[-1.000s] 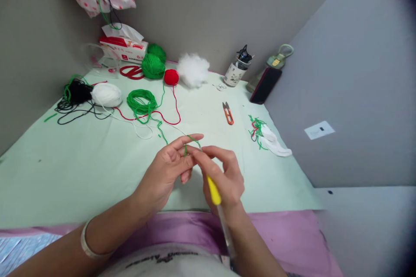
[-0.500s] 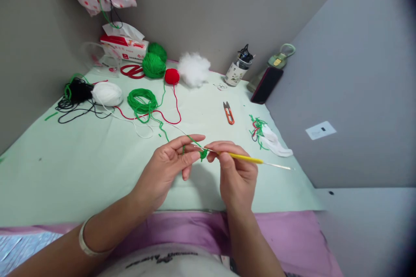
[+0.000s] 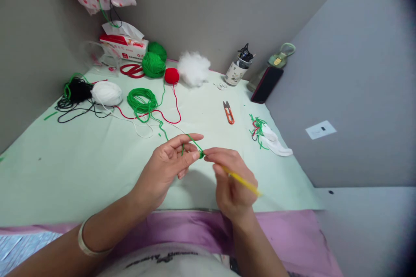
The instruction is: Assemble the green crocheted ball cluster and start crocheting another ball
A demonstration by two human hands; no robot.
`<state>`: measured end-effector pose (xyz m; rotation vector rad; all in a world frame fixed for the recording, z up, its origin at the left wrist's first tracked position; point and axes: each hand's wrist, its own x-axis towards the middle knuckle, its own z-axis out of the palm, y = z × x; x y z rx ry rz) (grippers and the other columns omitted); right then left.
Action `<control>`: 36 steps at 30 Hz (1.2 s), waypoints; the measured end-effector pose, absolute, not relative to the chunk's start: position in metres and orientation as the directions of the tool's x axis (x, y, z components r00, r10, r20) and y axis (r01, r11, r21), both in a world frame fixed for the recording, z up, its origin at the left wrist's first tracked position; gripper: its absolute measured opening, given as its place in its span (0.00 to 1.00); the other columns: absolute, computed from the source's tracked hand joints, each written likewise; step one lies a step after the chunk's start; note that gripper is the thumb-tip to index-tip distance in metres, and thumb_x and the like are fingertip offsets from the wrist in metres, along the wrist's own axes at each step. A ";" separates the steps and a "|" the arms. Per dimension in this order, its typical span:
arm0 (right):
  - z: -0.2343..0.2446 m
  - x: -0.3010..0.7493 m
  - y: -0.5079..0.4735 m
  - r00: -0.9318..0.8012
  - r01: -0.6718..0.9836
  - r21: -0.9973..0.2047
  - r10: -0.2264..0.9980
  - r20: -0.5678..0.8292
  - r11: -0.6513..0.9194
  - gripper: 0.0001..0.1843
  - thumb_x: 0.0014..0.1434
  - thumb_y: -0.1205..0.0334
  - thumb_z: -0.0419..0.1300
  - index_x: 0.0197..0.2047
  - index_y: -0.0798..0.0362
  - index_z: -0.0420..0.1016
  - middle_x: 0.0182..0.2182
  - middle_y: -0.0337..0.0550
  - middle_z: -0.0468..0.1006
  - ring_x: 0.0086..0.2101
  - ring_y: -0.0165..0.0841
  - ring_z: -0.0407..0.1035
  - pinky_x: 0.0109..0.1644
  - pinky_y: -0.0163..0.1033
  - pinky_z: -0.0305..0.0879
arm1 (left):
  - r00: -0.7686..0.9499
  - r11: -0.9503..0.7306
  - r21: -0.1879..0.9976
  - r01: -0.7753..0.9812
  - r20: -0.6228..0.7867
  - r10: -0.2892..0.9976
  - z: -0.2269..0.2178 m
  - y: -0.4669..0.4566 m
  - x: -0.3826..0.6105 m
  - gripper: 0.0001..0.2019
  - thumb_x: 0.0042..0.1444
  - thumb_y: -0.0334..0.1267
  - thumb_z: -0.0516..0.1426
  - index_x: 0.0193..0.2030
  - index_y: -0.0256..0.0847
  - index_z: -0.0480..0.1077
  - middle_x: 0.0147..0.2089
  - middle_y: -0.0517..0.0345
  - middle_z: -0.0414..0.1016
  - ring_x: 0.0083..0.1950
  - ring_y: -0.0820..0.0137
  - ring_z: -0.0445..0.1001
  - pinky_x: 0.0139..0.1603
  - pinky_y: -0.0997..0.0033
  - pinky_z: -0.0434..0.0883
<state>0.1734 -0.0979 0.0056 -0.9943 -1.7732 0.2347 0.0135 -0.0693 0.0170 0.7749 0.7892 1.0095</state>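
Between thumb and fingers my left hand (image 3: 172, 158) pinches a small green crochet piece (image 3: 201, 155). Green yarn (image 3: 195, 142) runs from it over my raised left index finger and back towards the table. My right hand (image 3: 235, 177) is closed on the yellow handle of a crochet hook (image 3: 242, 180), which slants down to the right and is blurred by motion. The right fingertips meet the edge of the green piece. I cannot make out the hook's working tip there. A coil of green yarn (image 3: 142, 100) lies beyond my left hand.
Orange thread snips (image 3: 229, 113) lie beyond my right hand, with yarn scraps (image 3: 256, 125) farther right. At the back are a red yarn ball (image 3: 172, 76), white stuffing (image 3: 194, 69), red scissors (image 3: 132, 71), a tissue box (image 3: 125, 47), a phone (image 3: 267, 85) and white yarn (image 3: 107, 94).
The crochet hook has swung: its rear end now points lower, towards me. My right hand has turned with it, and its fingertips have come up against the green piece. My left hand barely moved.
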 end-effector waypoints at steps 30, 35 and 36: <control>0.006 0.174 -0.093 0.117 0.015 -0.891 0.884 0.453 0.454 0.12 0.72 0.64 0.50 0.43 0.50 0.75 0.37 0.42 0.81 0.30 0.30 0.76 0.36 0.41 0.76 | 0.411 0.404 0.807 -0.431 -0.223 0.884 0.016 -0.069 0.012 0.16 0.57 0.39 0.66 0.53 0.43 0.76 0.33 0.65 0.66 0.21 0.85 0.54 0.22 0.78 0.54; 0.001 0.177 -0.097 -0.123 0.517 -0.537 0.679 0.724 0.666 0.15 0.68 0.70 0.54 0.53 0.46 0.75 0.41 0.45 0.81 0.41 0.36 0.78 0.41 0.42 0.77 | 0.367 0.387 0.807 -0.445 -0.230 0.901 0.014 -0.071 0.016 0.19 0.55 0.37 0.67 0.54 0.43 0.75 0.33 0.64 0.67 0.22 0.84 0.54 0.22 0.78 0.54; -0.001 0.177 -0.097 -0.187 0.596 -0.425 0.633 0.751 0.681 0.17 0.66 0.70 0.56 0.54 0.45 0.75 0.42 0.45 0.81 0.42 0.36 0.77 0.42 0.42 0.77 | 0.369 0.400 0.797 -0.453 -0.241 0.898 0.013 -0.071 0.016 0.20 0.54 0.38 0.67 0.54 0.42 0.75 0.32 0.65 0.67 0.22 0.83 0.54 0.22 0.78 0.54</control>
